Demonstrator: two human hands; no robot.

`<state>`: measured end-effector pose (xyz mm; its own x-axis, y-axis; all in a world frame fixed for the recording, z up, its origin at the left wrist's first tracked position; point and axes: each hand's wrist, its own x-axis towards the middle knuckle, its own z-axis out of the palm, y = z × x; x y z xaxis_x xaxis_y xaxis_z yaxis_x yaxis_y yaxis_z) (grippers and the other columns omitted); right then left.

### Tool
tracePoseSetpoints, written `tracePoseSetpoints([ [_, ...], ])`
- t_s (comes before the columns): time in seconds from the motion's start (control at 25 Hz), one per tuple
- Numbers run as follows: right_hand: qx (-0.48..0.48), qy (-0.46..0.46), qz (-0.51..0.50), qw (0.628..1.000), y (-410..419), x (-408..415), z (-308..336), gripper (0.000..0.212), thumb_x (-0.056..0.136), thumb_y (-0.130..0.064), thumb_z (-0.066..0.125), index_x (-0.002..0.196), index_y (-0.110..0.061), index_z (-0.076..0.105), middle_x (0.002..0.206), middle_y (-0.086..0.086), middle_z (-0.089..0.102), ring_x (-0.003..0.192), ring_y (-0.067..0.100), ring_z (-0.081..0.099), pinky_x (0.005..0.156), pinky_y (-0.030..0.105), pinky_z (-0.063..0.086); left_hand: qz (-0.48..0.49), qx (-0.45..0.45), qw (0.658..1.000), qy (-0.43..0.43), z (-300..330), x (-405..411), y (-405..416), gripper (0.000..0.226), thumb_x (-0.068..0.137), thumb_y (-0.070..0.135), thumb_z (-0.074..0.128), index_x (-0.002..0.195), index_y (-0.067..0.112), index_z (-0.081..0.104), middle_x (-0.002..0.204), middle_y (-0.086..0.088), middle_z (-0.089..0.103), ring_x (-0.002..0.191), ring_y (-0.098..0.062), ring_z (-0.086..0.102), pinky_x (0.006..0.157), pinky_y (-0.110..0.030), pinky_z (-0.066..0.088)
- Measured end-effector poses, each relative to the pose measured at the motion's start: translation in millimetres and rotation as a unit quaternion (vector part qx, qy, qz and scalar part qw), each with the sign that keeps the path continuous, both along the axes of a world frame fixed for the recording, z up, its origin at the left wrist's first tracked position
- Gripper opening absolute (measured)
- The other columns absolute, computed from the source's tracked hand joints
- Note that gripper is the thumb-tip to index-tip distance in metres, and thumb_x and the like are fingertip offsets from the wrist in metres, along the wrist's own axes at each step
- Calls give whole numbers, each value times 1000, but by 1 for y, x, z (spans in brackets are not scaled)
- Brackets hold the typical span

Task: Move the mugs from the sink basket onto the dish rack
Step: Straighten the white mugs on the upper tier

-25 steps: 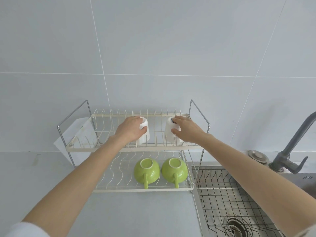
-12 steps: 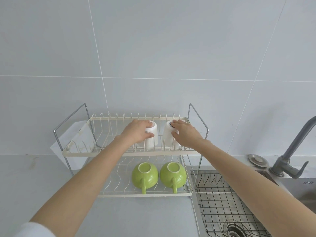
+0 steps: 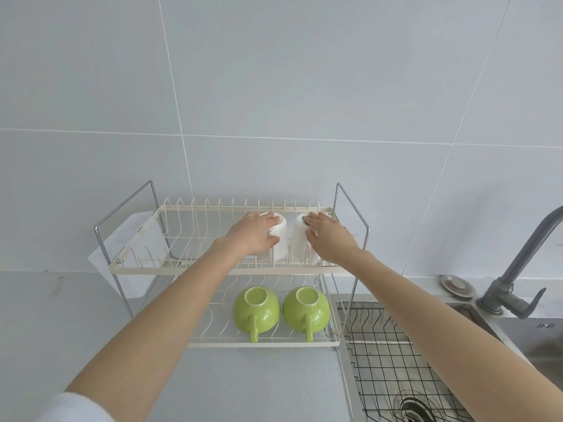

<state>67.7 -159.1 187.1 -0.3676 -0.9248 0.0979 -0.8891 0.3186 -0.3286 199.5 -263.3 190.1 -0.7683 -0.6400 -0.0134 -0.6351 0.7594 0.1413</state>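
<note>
Two white mugs stand upside down side by side on the top tier of the cream wire dish rack (image 3: 213,270). My left hand (image 3: 253,236) grips the left white mug (image 3: 280,239). The right white mug (image 3: 300,239), which has a small blue mark near its base, is gripped by my right hand (image 3: 329,239). On the rack's lower tier two green mugs, one (image 3: 256,309) beside the other (image 3: 305,307), lie upside down with handles toward me. The black wire sink basket (image 3: 393,360) in the sink holds no mugs that I can see.
A grey faucet (image 3: 515,287) rises at the right of the steel sink, with a round metal stopper (image 3: 457,286) on the ledge behind it. The sink drain (image 3: 414,406) shows under the basket. A white cloth (image 3: 128,248) hangs behind the rack's left end.
The left white mug has been slid right, closer to the right one, with both hands staying on their mugs. The camera view has shifted slightly.
</note>
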Motion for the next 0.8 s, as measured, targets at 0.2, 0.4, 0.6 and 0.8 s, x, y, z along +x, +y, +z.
tracePoseSetpoints([
  [0.2,-29,8,-16,999,1,3,0,39,96,-13,35,134,-14,46,151,-4,36,140,17,29,105,36,36,7,14,999,44,-4,2,4,50,93,24,41,142,21,27,157,-1,19,143,-27,16,118,-36,18],
  [0.4,-33,10,-19,999,2,3,1,39,95,-14,36,132,-15,48,147,-3,41,136,18,35,102,37,40,-1,10,997,75,-4,3,6,46,93,23,42,138,18,35,154,-2,28,141,-25,22,115,-33,21],
  [0.6,35,51,-3,998,1,2,10,34,97,-23,33,124,-10,50,138,3,48,126,25,44,94,36,41,20,14,998,65,4,3,3,46,91,31,46,135,20,41,149,1,38,138,-22,33,111,-41,34],
  [0.8,89,53,27,994,2,-1,25,33,97,-29,34,111,-6,54,129,8,53,128,29,41,94,38,40,39,34,995,79,18,2,5,44,91,33,46,132,18,45,144,-3,46,133,-25,40,109,-37,35],
])
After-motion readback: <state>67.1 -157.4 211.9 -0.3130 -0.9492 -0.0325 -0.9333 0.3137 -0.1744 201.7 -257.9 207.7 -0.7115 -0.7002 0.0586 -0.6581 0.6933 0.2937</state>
